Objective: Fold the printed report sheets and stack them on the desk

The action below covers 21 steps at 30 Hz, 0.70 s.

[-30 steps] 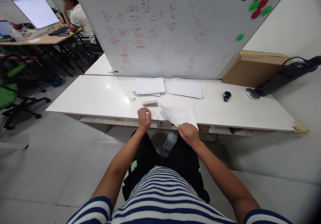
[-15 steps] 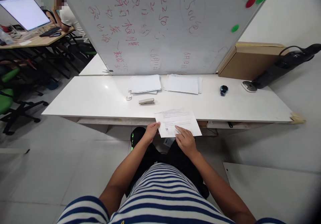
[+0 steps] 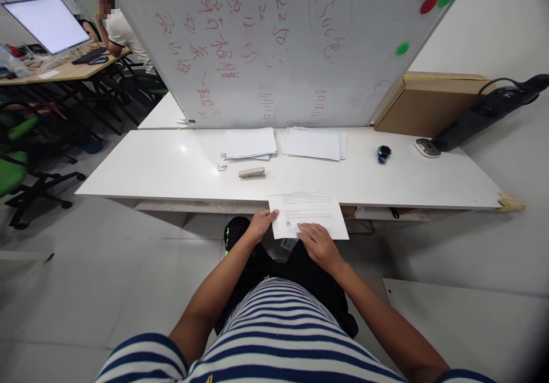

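Printed paper sheets (image 3: 309,208), with a small square code near the left side, extend past the desk's front edge over my lap. My left hand (image 3: 262,226) pinches their left edge, thumb on top. Across the lower middle of the top page lie the fingers of my right hand (image 3: 318,246), stretched out and close together. Beyond the sheets, a beige stapler (image 3: 252,173) rests on the white desk (image 3: 193,171). A small white item (image 3: 221,167), too small to name, is left of it.
Two paper stacks, a left one (image 3: 251,143) and a right one (image 3: 315,144), lie before the whiteboard (image 3: 291,80). Farther right are a watch (image 3: 383,154), a computer mouse (image 3: 428,147), a cardboard box (image 3: 433,106) and a black cylindrical object (image 3: 476,117). Another person (image 3: 124,34) sits at the far left.
The sheets have shifted slightly down and right. My right hand's fingers have gone from pointing at the page to lying across it. My left hand keeps its hold.
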### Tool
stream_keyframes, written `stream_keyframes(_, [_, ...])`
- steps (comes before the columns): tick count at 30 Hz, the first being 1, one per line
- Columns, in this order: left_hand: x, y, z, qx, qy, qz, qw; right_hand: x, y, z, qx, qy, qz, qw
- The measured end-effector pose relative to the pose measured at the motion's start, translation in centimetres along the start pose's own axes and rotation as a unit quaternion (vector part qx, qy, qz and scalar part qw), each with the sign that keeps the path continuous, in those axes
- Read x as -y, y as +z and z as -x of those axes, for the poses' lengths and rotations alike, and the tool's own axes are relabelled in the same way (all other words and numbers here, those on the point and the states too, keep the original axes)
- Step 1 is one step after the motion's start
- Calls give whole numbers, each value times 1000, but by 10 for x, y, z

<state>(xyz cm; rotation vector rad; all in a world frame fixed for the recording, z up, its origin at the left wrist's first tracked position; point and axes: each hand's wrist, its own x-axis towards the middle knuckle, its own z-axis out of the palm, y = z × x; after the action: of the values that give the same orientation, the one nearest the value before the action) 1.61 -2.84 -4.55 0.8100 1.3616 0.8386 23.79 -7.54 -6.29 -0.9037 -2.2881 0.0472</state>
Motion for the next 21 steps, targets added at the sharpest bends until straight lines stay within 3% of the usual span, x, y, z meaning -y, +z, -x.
stream_keyframes(6, [-9,10,3,72,70,-29,994,-5,-1,-3,3,-21,3,1000])
stream_keyframes(13, [-21,22,-14,83,173,-115,975,-14,-1,-7,0,-12,17,1000])
stream_keyframes(16, [-33,28,-24,52,219,-191,955,-18,-4,-14,4,13,51,999])
stream_keyframes(21, [-60,32,-48,-65,274,-351,893,-13,-7,-33,-26,139,143,980])
